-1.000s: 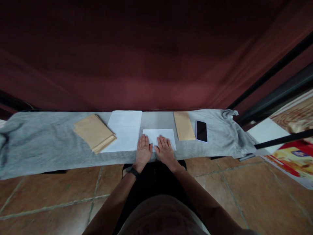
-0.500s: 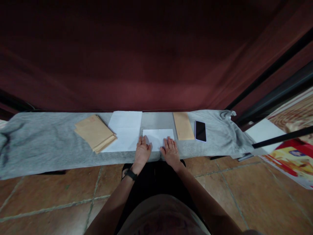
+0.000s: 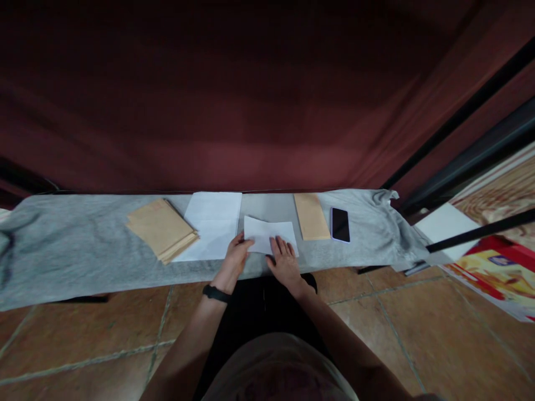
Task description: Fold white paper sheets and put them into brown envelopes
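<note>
A white folded sheet of paper [image 3: 262, 229] lies before me on the grey cloth, its left end lifted a little. My left hand [image 3: 237, 252] pinches that left edge between thumb and fingers. Flat on the paper's right half rests my right hand [image 3: 284, 262], fingers stretched out. Beyond my left hand is a stack of white paper sheets [image 3: 215, 223]. A pile of brown envelopes [image 3: 163, 229] partly covers the sheets' left side. To the right of the folded paper lies a single brown envelope [image 3: 311, 216].
A phone [image 3: 340, 225] with a dark screen lies right of the single envelope. Grey cloth [image 3: 83, 245] covers the long narrow bench, bunched at both ends. A dark red panel [image 3: 267, 111] rises behind it. A red and yellow box [image 3: 501, 273] stands at the far right.
My left hand has gone from lying on the paper to gripping its left edge, which has risen slightly. My right hand has slid a little left on the paper.
</note>
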`<action>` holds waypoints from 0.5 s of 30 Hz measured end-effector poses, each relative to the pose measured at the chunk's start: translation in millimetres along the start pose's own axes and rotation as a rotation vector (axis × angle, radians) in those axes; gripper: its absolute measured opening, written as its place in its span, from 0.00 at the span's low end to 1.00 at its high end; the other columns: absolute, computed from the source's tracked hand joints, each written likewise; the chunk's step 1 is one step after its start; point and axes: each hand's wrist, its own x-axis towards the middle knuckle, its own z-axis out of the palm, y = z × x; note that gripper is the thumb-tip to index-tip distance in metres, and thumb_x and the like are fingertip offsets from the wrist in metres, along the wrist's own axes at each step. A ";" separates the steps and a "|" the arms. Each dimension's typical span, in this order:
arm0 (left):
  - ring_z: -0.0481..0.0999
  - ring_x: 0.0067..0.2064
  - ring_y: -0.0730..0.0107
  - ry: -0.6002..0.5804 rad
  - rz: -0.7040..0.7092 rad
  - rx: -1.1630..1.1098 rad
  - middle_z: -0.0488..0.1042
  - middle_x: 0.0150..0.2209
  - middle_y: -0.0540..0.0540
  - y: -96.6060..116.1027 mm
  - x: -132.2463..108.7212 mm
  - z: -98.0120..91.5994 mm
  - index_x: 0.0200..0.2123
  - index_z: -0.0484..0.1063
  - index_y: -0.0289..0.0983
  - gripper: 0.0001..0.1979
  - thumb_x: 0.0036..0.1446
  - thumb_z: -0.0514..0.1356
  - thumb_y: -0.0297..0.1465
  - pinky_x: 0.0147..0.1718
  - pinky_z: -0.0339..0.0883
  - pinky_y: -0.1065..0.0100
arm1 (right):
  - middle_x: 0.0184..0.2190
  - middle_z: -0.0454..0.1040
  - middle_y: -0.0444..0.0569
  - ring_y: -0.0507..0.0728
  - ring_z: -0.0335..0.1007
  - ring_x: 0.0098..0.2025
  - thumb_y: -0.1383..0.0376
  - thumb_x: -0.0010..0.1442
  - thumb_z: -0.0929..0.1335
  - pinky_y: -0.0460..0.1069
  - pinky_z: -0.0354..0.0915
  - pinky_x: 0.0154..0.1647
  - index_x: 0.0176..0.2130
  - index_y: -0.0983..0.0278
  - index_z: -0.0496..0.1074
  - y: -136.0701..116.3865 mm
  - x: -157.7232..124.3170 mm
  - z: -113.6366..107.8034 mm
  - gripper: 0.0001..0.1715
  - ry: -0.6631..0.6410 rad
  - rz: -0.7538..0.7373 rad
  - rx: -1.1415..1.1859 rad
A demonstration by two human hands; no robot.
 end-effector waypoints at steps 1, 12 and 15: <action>0.81 0.37 0.61 -0.021 -0.001 -0.038 0.81 0.38 0.43 5.1 -1.2 2.0 0.47 0.76 0.35 0.24 0.45 0.67 0.36 0.36 0.74 0.63 | 0.68 0.63 0.59 0.63 0.62 0.67 0.60 0.70 0.60 0.61 0.57 0.69 0.69 0.66 0.59 -1.5 4.1 -1.3 0.32 0.013 0.028 0.091; 0.80 0.46 0.58 -0.021 -0.008 -0.106 0.79 0.49 0.39 -2.1 -5.0 -0.7 0.50 0.74 0.36 0.25 0.51 0.67 0.42 0.38 0.74 0.63 | 0.53 0.78 0.57 0.61 0.75 0.57 0.49 0.71 0.57 0.58 0.75 0.54 0.60 0.67 0.65 -6.8 45.1 -14.0 0.31 0.243 0.460 1.386; 0.80 0.41 0.60 -0.057 0.067 -0.056 0.81 0.45 0.40 -16.2 -0.5 -1.1 0.49 0.73 0.34 0.25 0.46 0.67 0.36 0.38 0.74 0.62 | 0.48 0.80 0.56 0.62 0.77 0.54 0.51 0.69 0.60 0.59 0.74 0.53 0.56 0.65 0.68 -6.5 32.8 -2.6 0.26 0.178 0.582 1.462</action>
